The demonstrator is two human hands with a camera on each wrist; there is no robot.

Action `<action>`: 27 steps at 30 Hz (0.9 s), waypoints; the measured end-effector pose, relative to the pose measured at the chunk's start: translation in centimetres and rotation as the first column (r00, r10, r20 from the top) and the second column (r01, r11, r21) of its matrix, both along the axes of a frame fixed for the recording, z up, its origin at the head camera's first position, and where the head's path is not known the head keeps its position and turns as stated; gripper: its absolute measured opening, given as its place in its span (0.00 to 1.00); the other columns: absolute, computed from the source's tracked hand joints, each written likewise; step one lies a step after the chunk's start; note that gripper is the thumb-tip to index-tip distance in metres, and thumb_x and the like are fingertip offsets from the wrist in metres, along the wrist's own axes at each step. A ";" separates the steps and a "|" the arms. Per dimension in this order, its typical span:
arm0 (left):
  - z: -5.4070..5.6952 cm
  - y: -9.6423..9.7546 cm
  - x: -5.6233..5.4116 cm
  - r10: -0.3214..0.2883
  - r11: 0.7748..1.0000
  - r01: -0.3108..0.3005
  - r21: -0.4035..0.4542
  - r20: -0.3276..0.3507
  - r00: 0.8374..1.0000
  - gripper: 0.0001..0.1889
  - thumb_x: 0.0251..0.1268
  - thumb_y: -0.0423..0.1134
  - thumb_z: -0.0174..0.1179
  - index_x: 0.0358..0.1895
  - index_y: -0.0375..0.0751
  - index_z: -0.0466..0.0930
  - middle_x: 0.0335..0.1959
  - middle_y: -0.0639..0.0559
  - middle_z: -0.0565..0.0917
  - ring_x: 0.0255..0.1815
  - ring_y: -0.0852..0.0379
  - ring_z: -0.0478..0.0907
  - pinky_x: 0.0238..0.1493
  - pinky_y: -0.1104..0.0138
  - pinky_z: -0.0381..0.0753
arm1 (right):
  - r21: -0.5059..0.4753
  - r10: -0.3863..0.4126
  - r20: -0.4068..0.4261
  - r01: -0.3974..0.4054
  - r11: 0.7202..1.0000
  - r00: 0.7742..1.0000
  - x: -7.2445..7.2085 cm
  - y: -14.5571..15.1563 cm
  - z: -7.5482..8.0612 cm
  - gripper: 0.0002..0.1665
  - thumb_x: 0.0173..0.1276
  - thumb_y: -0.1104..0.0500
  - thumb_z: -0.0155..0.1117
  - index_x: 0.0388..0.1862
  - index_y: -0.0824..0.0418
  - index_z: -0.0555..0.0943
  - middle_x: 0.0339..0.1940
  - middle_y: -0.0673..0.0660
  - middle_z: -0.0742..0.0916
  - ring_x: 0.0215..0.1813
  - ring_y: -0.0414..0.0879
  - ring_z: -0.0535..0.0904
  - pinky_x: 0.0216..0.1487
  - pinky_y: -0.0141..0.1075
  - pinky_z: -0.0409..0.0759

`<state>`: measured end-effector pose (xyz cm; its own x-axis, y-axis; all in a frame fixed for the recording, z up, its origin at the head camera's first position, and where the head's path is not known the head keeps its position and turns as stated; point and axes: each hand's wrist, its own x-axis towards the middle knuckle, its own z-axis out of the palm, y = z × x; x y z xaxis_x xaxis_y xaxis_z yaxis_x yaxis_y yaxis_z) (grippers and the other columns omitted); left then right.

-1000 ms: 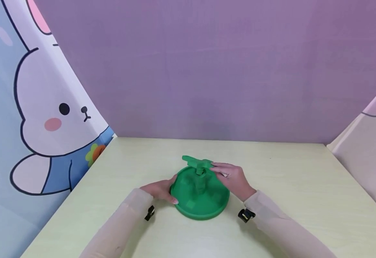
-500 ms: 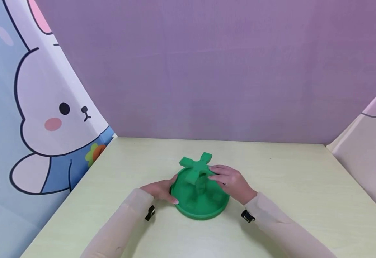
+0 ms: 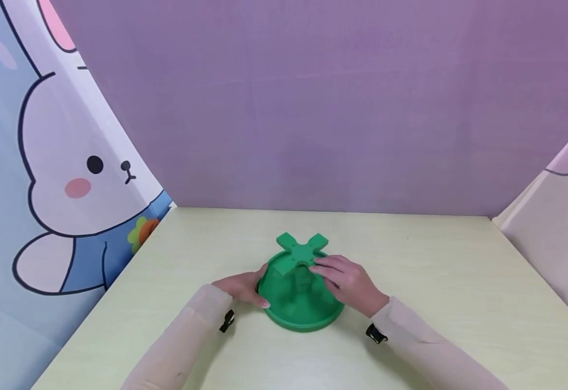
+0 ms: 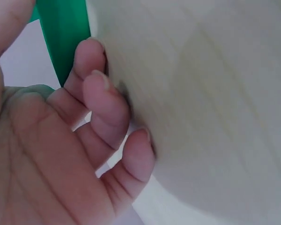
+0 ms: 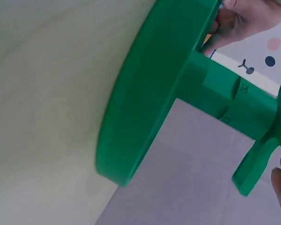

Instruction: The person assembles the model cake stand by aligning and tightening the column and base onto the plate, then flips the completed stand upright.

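Observation:
A green stand has a round, rimmed base on the table, a short thick post and a flat cross-shaped top. My left hand holds the base at its left edge, thumb toward the front of the rim. In the left wrist view, curled fingers rest against the table beside a strip of green. At the cross, on its right side, the fingers of my right hand lie over one arm and hide part of it. The right wrist view shows those fingertips beside the green arms.
The pale wooden table spreads around the stand. A purple cloth closes off the back, and a rabbit-printed cloth hangs at the left. Black clips sit by both sleeves.
The cross, first tilted and seen nearly edge-on, now lies flatter and has turned, its arms pointing differently. My right fingers have shifted slightly toward its centre; my left hand has stayed put.

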<state>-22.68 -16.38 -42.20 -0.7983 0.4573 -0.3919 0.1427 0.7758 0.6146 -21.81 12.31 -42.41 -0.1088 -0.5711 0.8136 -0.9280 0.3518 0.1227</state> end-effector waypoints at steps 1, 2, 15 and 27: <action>0.0 0.1 0.0 -0.003 1.000 0.003 -0.015 -0.001 1.000 0.58 0.54 0.44 0.71 0.76 0.35 0.34 0.72 0.39 0.60 0.72 0.45 0.55 0.69 0.52 0.56 | 0.005 -0.009 -0.022 0.009 1.000 1.000 0.0 0.0 0.1 0.22 0.75 0.60 0.42 0.42 0.67 0.85 0.43 0.62 0.87 0.46 0.54 0.83 0.46 0.39 0.81; 0.0 0.2 0.0 -0.005 1.000 0.005 -0.029 -0.001 1.000 0.58 0.55 0.45 0.71 0.76 0.35 0.34 0.72 0.39 0.59 0.73 0.45 0.55 0.70 0.52 0.56 | 0.014 -0.020 -0.045 0.021 1.000 0.999 -0.1 0.1 0.2 0.21 0.74 0.61 0.42 0.44 0.67 0.85 0.44 0.62 0.86 0.47 0.55 0.83 0.48 0.40 0.81; -0.1 0.4 -0.2 -0.011 0.995 0.009 -0.097 -0.017 1.000 0.57 0.55 0.48 0.70 0.76 0.36 0.35 0.73 0.40 0.59 0.73 0.45 0.55 0.70 0.52 0.56 | 0.270 -0.164 0.346 0.069 0.960 0.924 -1.9 1.3 4.4 0.30 0.50 0.70 0.75 0.56 0.65 0.79 0.57 0.66 0.79 0.59 0.60 0.73 0.56 0.51 0.75; 0.0 -0.5 0.2 -0.037 0.998 0.036 -0.050 -0.033 0.999 0.58 0.55 0.46 0.71 0.76 0.33 0.35 0.70 0.38 0.62 0.71 0.44 0.58 0.69 0.52 0.58 | 0.414 -0.139 0.395 -0.041 0.909 0.908 -3.3 -0.8 5.1 0.22 0.61 0.72 0.65 0.55 0.63 0.82 0.53 0.64 0.82 0.57 0.59 0.76 0.59 0.50 0.73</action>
